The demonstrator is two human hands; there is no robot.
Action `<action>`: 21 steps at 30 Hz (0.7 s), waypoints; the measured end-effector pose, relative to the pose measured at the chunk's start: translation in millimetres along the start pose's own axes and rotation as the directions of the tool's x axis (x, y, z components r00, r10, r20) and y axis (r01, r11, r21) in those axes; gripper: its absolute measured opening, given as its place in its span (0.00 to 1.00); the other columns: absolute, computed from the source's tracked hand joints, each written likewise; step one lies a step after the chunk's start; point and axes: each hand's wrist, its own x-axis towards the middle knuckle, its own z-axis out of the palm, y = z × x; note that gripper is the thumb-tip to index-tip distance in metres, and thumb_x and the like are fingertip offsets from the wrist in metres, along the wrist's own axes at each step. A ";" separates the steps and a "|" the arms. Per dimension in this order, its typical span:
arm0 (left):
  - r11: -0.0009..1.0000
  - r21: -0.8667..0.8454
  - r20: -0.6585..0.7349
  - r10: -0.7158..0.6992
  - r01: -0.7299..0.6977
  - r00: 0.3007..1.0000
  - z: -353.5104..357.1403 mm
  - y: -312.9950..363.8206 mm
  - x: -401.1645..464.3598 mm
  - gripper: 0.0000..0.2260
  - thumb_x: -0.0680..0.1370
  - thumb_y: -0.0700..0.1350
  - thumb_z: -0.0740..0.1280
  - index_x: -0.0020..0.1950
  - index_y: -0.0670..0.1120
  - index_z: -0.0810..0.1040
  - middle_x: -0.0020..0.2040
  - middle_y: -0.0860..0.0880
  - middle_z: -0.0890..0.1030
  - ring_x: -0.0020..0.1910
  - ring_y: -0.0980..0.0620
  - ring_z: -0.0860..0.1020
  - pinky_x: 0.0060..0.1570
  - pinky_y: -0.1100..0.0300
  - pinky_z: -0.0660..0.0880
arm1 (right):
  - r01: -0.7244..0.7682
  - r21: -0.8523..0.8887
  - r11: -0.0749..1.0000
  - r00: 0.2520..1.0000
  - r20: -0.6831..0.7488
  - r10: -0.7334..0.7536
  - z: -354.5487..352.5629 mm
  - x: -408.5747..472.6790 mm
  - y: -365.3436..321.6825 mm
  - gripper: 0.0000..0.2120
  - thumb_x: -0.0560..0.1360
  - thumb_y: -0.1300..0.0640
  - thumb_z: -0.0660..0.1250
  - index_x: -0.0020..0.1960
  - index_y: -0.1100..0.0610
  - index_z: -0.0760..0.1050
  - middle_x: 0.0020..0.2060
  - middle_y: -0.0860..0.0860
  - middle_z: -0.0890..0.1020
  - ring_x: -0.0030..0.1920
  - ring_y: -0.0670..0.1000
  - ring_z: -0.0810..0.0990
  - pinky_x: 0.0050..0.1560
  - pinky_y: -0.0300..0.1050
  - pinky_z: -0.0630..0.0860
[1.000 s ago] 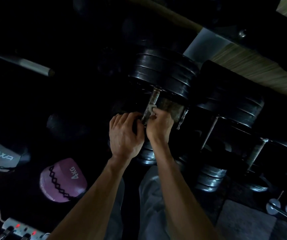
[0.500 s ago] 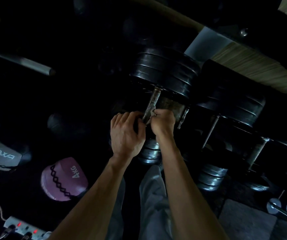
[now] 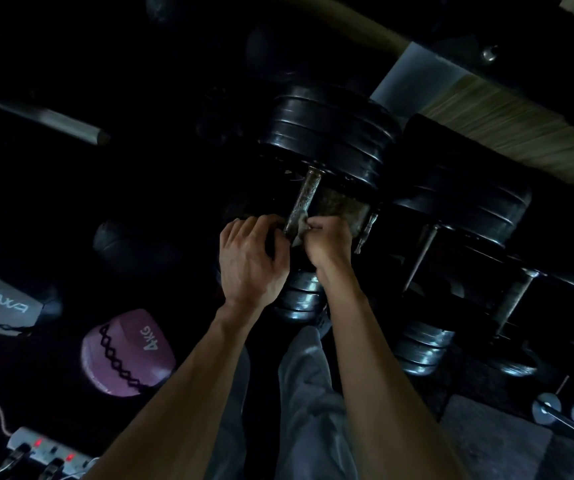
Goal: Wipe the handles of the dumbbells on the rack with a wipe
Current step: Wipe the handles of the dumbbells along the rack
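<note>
The right hand (image 3: 327,242) pinches the wipe (image 3: 300,227) against the lower handle (image 3: 302,201) while the left hand (image 3: 251,261) grips the near dumbbell end; rightward handles appear pending.

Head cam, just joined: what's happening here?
A person is cleaning a dumbbell handle on a dark rack. The right hand pinches a small wipe against the lower end of the handle, while the left hand grips the near weight plates beside it. The upper handle is exposed; neighbouring dumbbells are not being touched.
</note>
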 end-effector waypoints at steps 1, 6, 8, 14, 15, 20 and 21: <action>1.000 0.003 -0.001 0.002 -0.002 1.000 -0.1 0.5 -0.2 0.10 0.77 0.47 0.61 0.51 0.49 0.81 0.46 0.54 0.83 0.47 0.53 0.79 0.61 0.56 0.69 | -0.021 0.011 1.000 1.000 -0.006 0.021 1.4 1.7 -1.6 0.08 0.75 0.68 0.63 0.42 0.69 0.80 0.32 0.56 0.78 0.31 0.52 0.73 0.30 0.42 0.66; 1.000 0.001 -0.002 -0.003 0.003 1.000 -1.0 0.1 0.7 0.10 0.77 0.46 0.61 0.51 0.50 0.81 0.47 0.55 0.83 0.47 0.53 0.79 0.61 0.56 0.68 | 0.025 0.019 1.000 0.998 0.062 -0.026 -8.1 -5.5 5.6 0.11 0.78 0.62 0.67 0.38 0.61 0.83 0.31 0.56 0.82 0.29 0.52 0.78 0.29 0.48 0.75; 1.000 0.018 0.016 -0.001 0.000 1.000 -1.9 2.4 0.1 0.11 0.77 0.47 0.61 0.54 0.51 0.81 0.48 0.55 0.83 0.49 0.53 0.79 0.61 0.58 0.67 | 0.030 0.095 0.995 0.995 0.091 -0.039 -15.8 -13.4 2.7 0.10 0.77 0.60 0.69 0.38 0.57 0.84 0.35 0.58 0.85 0.37 0.57 0.85 0.39 0.59 0.82; 0.987 -0.156 0.374 0.034 0.026 0.927 -19.3 -12.0 21.0 0.20 0.78 0.50 0.65 0.70 0.55 0.72 0.60 0.58 0.80 0.59 0.59 0.78 0.69 0.50 0.68 | 0.104 0.245 0.964 0.984 0.118 -0.136 -38.6 -36.9 -1.1 0.08 0.76 0.64 0.70 0.47 0.52 0.83 0.41 0.51 0.87 0.46 0.50 0.87 0.54 0.53 0.83; 0.981 -0.179 0.475 0.025 0.068 0.880 -24.9 -9.8 27.0 0.21 0.79 0.49 0.66 0.72 0.54 0.70 0.60 0.58 0.80 0.60 0.60 0.77 0.68 0.54 0.69 | 0.103 0.253 0.962 0.984 0.116 -0.136 -39.3 -38.7 0.1 0.08 0.76 0.64 0.71 0.47 0.52 0.82 0.42 0.51 0.87 0.46 0.50 0.87 0.54 0.53 0.83; 0.982 -0.155 0.638 0.019 0.105 0.769 -32.4 -1.1 52.0 0.05 0.78 0.47 0.70 0.50 0.45 0.81 0.38 0.51 0.80 0.34 0.56 0.77 0.35 0.64 0.72 | 0.133 0.247 0.960 0.989 0.030 -0.144 -34.1 -43.0 11.3 0.08 0.76 0.65 0.70 0.50 0.55 0.82 0.41 0.50 0.86 0.44 0.48 0.86 0.46 0.41 0.83; 0.989 -0.117 0.618 0.000 0.092 0.786 -30.9 -2.4 54.5 0.07 0.78 0.46 0.70 0.44 0.43 0.79 0.34 0.51 0.77 0.31 0.57 0.74 0.33 0.66 0.69 | 0.158 0.241 0.958 0.987 -0.016 -0.159 -31.9 -43.8 14.5 0.07 0.76 0.64 0.70 0.51 0.55 0.82 0.41 0.49 0.86 0.43 0.45 0.85 0.44 0.39 0.82</action>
